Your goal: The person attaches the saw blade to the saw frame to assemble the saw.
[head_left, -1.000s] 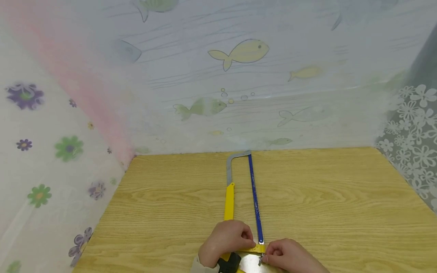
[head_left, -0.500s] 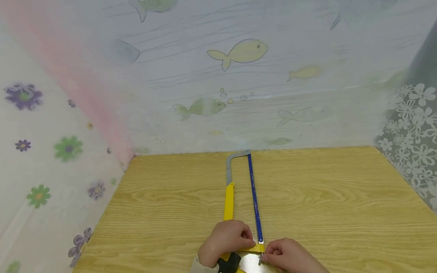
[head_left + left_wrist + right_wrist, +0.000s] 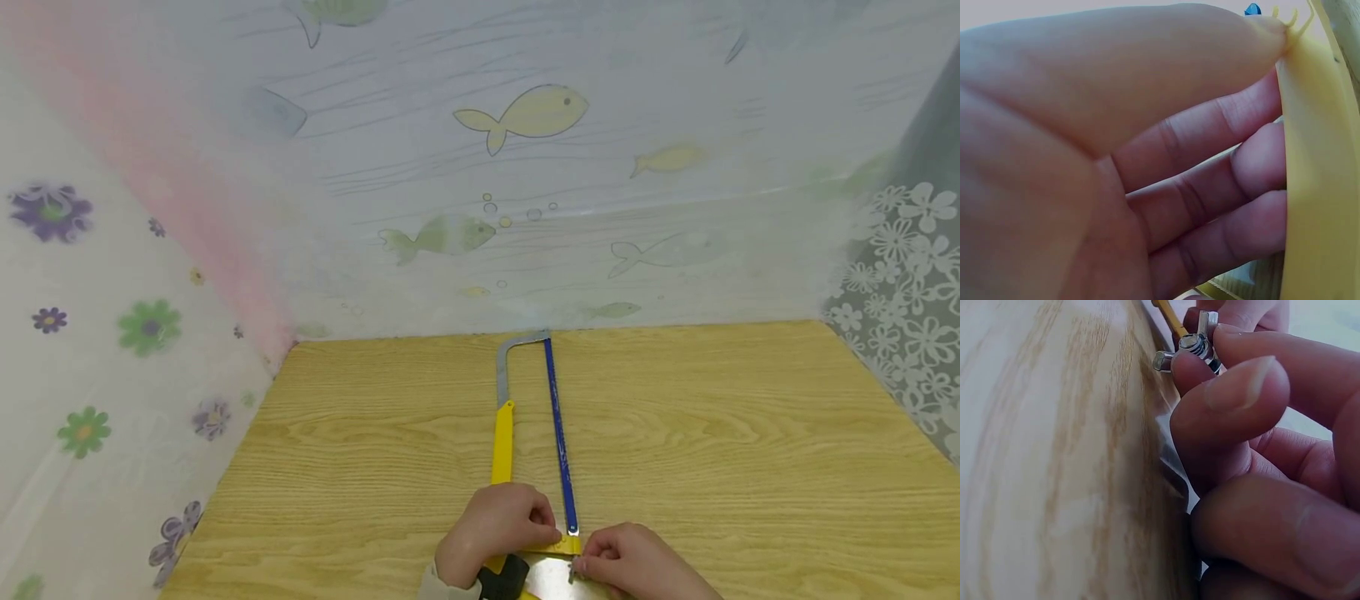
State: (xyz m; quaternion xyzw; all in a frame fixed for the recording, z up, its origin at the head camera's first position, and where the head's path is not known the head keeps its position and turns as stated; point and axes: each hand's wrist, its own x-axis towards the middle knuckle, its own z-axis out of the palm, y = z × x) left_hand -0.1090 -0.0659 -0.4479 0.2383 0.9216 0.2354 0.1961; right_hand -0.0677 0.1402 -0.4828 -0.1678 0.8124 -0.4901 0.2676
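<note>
A hacksaw with a yellow and grey frame (image 3: 503,442) lies on the table, its blue blade (image 3: 559,433) on the right side. My left hand (image 3: 504,521) grips the frame near the handle end; in the left wrist view its thumb and fingers meet the yellow bar (image 3: 1319,181). At the near end of the blade, my right hand (image 3: 637,562) pinches a metal wing nut (image 3: 1194,345) between thumb and forefinger. A threaded bolt end shows in the middle of the nut. The handle is mostly hidden at the bottom edge.
The hacksaw's far end reaches close to the back wall covering (image 3: 420,283), printed with fish. A flowered sheet (image 3: 150,400) borders the wood-grain table (image 3: 712,417) on the left, and a lace-patterned one (image 3: 900,317) on the right.
Both hands and the hacksaw stay in nearly the same place. The wing nut at my right fingertips seems to have turned slightly, though it is small in the head view.
</note>
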